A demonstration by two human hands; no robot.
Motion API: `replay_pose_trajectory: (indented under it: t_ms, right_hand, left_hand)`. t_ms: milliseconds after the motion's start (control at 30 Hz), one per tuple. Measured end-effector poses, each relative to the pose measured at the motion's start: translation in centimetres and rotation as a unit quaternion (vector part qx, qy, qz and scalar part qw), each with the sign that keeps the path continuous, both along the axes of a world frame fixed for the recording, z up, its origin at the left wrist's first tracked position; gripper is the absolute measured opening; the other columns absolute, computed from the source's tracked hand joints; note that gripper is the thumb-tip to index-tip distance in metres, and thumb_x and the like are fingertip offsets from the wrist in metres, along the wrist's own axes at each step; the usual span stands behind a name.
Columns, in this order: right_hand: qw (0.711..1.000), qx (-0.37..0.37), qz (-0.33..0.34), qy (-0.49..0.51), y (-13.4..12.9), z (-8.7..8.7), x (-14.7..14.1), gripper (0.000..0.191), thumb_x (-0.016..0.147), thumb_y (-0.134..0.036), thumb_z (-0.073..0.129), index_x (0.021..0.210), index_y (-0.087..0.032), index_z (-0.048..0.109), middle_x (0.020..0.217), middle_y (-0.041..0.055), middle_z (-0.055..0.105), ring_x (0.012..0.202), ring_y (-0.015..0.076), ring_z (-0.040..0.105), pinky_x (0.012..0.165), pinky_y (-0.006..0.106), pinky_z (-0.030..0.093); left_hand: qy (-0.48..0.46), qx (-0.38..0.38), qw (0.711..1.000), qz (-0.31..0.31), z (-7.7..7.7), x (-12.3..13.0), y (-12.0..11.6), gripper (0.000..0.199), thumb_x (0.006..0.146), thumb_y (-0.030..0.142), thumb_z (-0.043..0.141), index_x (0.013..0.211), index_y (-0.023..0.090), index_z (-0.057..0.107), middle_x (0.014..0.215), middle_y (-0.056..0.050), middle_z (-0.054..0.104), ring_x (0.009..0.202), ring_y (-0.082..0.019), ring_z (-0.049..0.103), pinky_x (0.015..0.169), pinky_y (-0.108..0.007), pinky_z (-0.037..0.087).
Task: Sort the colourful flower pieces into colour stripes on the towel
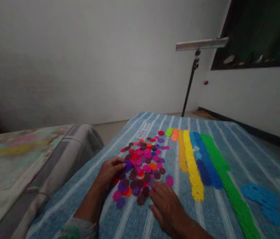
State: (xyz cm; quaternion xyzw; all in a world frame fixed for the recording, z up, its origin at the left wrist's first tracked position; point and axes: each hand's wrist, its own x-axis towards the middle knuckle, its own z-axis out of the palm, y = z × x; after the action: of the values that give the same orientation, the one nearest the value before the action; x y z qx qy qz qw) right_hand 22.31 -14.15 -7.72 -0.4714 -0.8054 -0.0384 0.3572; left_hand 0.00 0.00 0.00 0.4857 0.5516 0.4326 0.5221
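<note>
A loose heap of small flower-shaped discs (140, 162) in pink, purple, red, orange and maroon lies on a blue-and-white striped towel (244, 156). My left hand (110, 172) is at the heap's left side, fingers curled against a purple disc (128, 166). Whether it grips that disc, I cannot tell. My right hand (164, 207) lies palm down at the heap's near edge, fingers spread and holding nothing. To the right run long bands of orange (182, 151), yellow (192, 169), blue (205, 159) and green (226, 179) discs. A looser blue patch (261, 200) sits further right.
A printed towel label (143, 130) lies beyond the heap. On the left, a patterned cloth (13, 166) and a grey fabric fold (62, 159) run alongside the towel. A black tripod stand (192, 79) stands at the far edge, below a dark window (254, 33).
</note>
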Motion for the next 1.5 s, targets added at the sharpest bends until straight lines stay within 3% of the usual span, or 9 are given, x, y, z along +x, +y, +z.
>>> replay_pose_trajectory:
  t_ms: [167,333,600,1100,1300,1500]
  right_hand:
    - [1.000,-0.004,-0.006,0.006,-0.3,-0.6,0.2,0.038,0.080,-0.011,0.061,0.118,-0.018,0.060,0.126,0.0126,0.067,0.119,0.0281,0.061,0.102,0.050,0.051]
    - [1.000,0.002,-0.007,-0.004,-0.4,-0.5,0.1,0.038,0.080,-0.009,0.060,0.116,-0.019,0.061,0.125,0.0130,0.068,0.117,0.0287,0.062,0.100,0.050,0.052]
    - [0.999,0.017,-0.016,-0.023,-0.5,-0.3,0.2,0.033,0.081,-0.009,0.057,0.112,-0.019,0.061,0.123,0.0144,0.068,0.115,0.0286,0.064,0.098,0.049,0.054]
    - [1.000,0.002,-0.005,-0.028,-0.5,0.2,0.2,0.035,0.078,-0.007,0.060,0.111,-0.018,0.062,0.122,0.0141,0.069,0.113,0.0290,0.064,0.097,0.049,0.055]
    - [1.000,0.001,-0.001,-0.008,-0.4,-0.4,0.2,0.039,0.079,-0.009,0.061,0.118,-0.017,0.061,0.124,0.0142,0.068,0.118,0.0288,0.062,0.100,0.050,0.052]
    - [1.000,-0.012,-0.004,-0.005,-0.3,-0.5,0.1,0.037,0.080,-0.011,0.061,0.117,-0.018,0.061,0.126,0.0142,0.067,0.120,0.0279,0.061,0.103,0.050,0.050]
  left_hand:
    - [0.021,0.056,0.995,0.078,-0.3,-0.2,0.5,0.036,0.044,0.029,0.083,0.073,0.014,0.069,0.062,-0.001,0.067,0.055,-0.015,0.060,0.053,-0.026,0.049]
    - [0.053,0.086,0.989,0.106,-1.4,-0.6,1.2,0.030,0.046,0.029,0.078,0.071,0.015,0.070,0.062,-0.001,0.068,0.059,-0.016,0.061,0.058,-0.028,0.049]
    - [0.176,0.150,0.970,0.079,-3.0,-1.5,2.1,0.024,0.056,0.035,0.066,0.072,0.017,0.072,0.067,-0.002,0.071,0.067,-0.020,0.063,0.067,-0.030,0.048]
    - [0.435,0.124,0.891,0.033,-1.3,-1.1,1.3,0.032,0.079,0.033,0.054,0.096,0.019,0.078,0.105,-0.009,0.078,0.101,-0.027,0.069,0.088,-0.034,0.048]
    - [0.377,0.124,0.918,0.005,-1.7,-1.3,1.8,0.039,0.076,0.036,0.055,0.102,0.017,0.076,0.095,-0.009,0.078,0.092,-0.026,0.070,0.083,-0.033,0.050]
    - [0.244,0.118,0.963,0.003,-2.6,-1.7,2.2,0.030,0.059,0.031,0.062,0.082,0.016,0.075,0.068,-0.003,0.071,0.066,-0.020,0.064,0.065,-0.030,0.049]
